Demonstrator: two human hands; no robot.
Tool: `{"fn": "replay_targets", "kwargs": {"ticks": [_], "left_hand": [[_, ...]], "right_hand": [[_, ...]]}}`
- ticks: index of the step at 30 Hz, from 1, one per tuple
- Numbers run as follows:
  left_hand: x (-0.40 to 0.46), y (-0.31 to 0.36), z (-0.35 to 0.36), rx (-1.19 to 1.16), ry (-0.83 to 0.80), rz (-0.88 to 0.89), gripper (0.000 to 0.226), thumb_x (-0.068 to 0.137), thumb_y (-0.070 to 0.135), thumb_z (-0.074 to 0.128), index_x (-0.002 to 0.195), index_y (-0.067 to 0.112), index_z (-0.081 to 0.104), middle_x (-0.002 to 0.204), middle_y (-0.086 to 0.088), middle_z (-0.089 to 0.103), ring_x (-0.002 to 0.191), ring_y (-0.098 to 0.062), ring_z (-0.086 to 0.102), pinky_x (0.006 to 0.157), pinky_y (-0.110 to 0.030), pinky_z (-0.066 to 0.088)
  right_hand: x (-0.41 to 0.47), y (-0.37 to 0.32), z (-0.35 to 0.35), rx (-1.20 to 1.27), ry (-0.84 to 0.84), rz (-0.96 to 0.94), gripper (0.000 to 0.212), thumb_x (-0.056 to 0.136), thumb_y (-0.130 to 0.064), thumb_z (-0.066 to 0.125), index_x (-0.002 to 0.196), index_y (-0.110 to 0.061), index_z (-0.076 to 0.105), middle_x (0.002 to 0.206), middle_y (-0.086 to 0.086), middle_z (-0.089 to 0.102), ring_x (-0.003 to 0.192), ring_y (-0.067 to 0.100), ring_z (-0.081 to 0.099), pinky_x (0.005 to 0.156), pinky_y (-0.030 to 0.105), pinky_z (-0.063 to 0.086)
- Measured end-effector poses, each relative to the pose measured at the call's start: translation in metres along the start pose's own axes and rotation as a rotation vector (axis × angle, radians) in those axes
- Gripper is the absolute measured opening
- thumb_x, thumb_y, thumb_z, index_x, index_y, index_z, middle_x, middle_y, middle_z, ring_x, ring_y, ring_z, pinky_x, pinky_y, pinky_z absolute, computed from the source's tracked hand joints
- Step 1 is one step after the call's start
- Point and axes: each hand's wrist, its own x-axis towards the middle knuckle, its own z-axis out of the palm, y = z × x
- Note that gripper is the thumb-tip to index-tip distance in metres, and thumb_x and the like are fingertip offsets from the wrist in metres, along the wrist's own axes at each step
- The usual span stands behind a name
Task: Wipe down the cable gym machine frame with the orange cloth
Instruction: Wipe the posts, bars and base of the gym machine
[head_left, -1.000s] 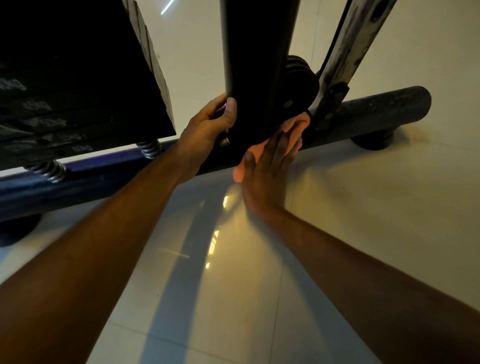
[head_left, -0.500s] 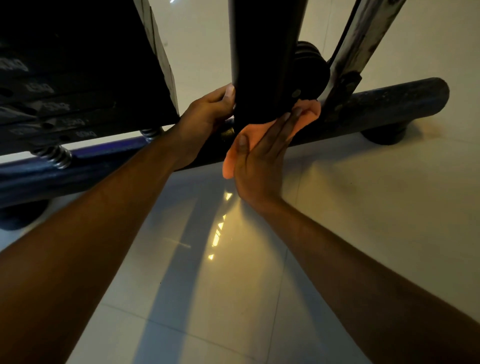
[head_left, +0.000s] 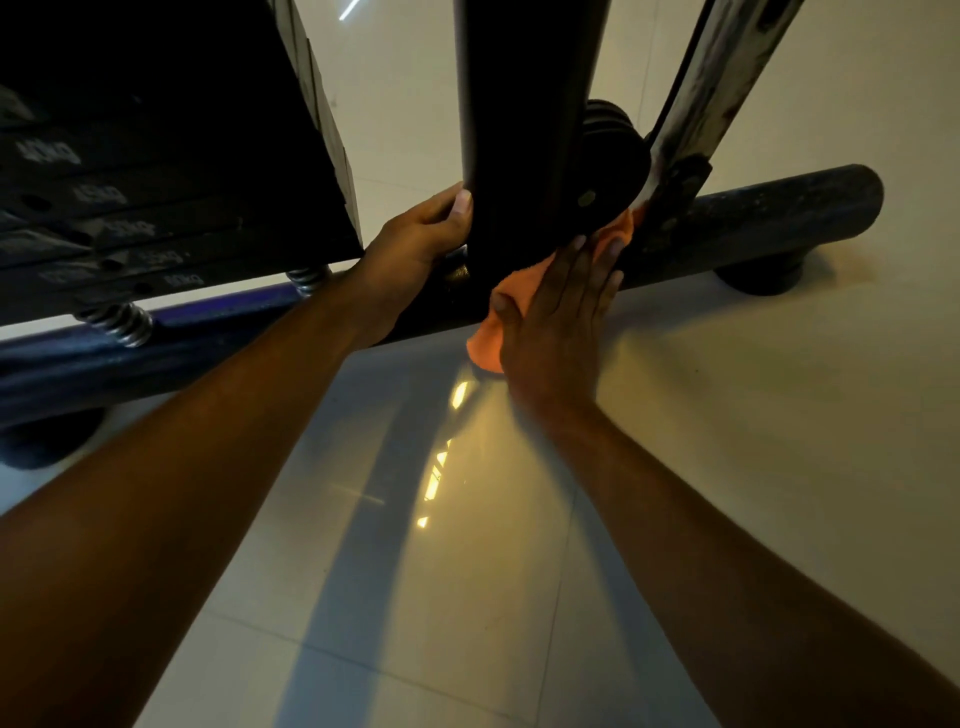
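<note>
Head view: the wipe is at the foot of the post (head_left: 524, 130), where it meets the base bar (head_left: 769, 213). The right hand (head_left: 558, 312) presses the cloth (head_left: 511, 291) there with straight fingers; the left hand (head_left: 415, 244) grips the post's left edge. Next likely calls for sliding the cloth along the bar.

I'm in a gym: a stack of black weight plates (head_left: 145, 171) marked in kilograms rides on springs (head_left: 117, 323) above a machine's base tube (head_left: 769, 218) on a glossy tiled floor (head_left: 727, 441).
</note>
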Motion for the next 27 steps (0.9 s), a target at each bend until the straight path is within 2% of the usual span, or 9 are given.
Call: {"fn": "replay_targets", "kwargs": {"ticks": [2,5,10,12,15,18,20,24,27], "left_hand": [[0.002,-0.002,-0.001,0.020,0.010,0.005,0.045,0.117,0.033,0.039,0.159,0.019,0.050,0.151,0.010,0.062,0.139,0.000,0.057,0.111,-0.017,0.046],[0.002,-0.004,-0.001,0.003,-0.007,-0.005,0.044,0.117,0.032,0.039,0.158,0.019,0.051,0.149,0.008,0.064,0.137,-0.004,0.059,0.107,-0.018,0.049],[0.002,-0.006,-0.001,0.000,-0.045,0.004,0.045,0.118,0.034,0.035,0.158,0.019,0.050,0.151,0.006,0.064,0.141,-0.011,0.057,0.122,-0.036,0.042],[0.003,-0.008,-0.002,0.001,-0.050,0.010,0.045,0.118,0.034,0.035,0.157,0.018,0.051,0.151,0.003,0.064,0.142,-0.013,0.057,0.123,-0.038,0.042],[0.004,-0.008,-0.001,-0.013,-0.020,0.008,0.044,0.118,0.032,0.038,0.156,0.016,0.052,0.149,0.002,0.065,0.139,-0.012,0.059,0.117,-0.029,0.048],[0.004,-0.009,-0.001,-0.015,0.004,0.011,0.044,0.117,0.032,0.040,0.157,0.017,0.052,0.150,0.004,0.064,0.140,-0.010,0.058,0.118,-0.028,0.046],[0.004,-0.010,-0.002,-0.011,-0.001,0.000,0.045,0.117,0.034,0.042,0.157,0.018,0.052,0.149,0.003,0.065,0.140,-0.011,0.059,0.120,-0.032,0.045],[0.002,-0.009,-0.001,-0.023,-0.016,0.001,0.048,0.115,0.039,0.044,0.157,0.018,0.052,0.150,0.000,0.064,0.141,-0.015,0.058,0.124,-0.042,0.042],[0.000,-0.012,0.003,-0.065,-0.011,0.012,0.048,0.114,0.037,0.045,0.157,0.015,0.051,0.151,-0.003,0.063,0.142,-0.019,0.058,0.124,-0.045,0.042]], "right_hand": [[-0.001,0.011,0.000,0.078,-0.038,-0.013,0.089,0.113,-0.057,0.039,0.170,0.004,0.009,0.177,0.029,0.005,0.166,0.044,0.002,0.135,0.056,0.013],[-0.001,-0.024,-0.003,0.394,-0.019,0.229,0.084,0.113,-0.054,0.032,0.171,-0.001,0.004,0.179,0.023,-0.003,0.167,0.040,-0.005,0.136,0.054,0.009],[0.008,-0.072,-0.010,0.697,-0.047,0.512,0.086,0.110,-0.057,0.026,0.171,-0.005,-0.007,0.180,0.014,-0.015,0.166,0.032,-0.019,0.136,0.052,-0.002],[0.005,-0.067,-0.005,0.541,-0.050,0.456,0.091,0.110,-0.062,0.025,0.170,0.000,-0.003,0.179,0.021,-0.009,0.166,0.040,-0.013,0.135,0.059,0.006],[-0.009,-0.036,0.009,0.162,-0.017,0.183,0.102,0.108,-0.072,0.027,0.167,0.010,0.010,0.175,0.034,0.006,0.164,0.053,0.003,0.131,0.064,0.018],[-0.016,0.001,0.014,0.076,-0.037,0.020,0.091,0.112,-0.063,0.030,0.169,0.005,0.011,0.177,0.030,0.007,0.165,0.050,0.004,0.131,0.064,0.019],[-0.013,-0.007,0.011,0.215,-0.019,0.103,0.084,0.114,-0.057,0.031,0.171,0.000,0.009,0.179,0.025,0.002,0.166,0.045,-0.001,0.131,0.064,0.016],[0.002,-0.070,0.001,0.670,-0.035,0.521,0.083,0.109,-0.054,0.026,0.172,-0.008,-0.003,0.180,0.015,-0.015,0.166,0.036,-0.019,0.135,0.058,0.000],[-0.001,-0.074,0.001,0.614,-0.131,0.536,0.091,0.107,-0.062,0.022,0.171,-0.004,-0.007,0.178,0.019,-0.018,0.164,0.042,-0.020,0.135,0.059,0.004]]}}
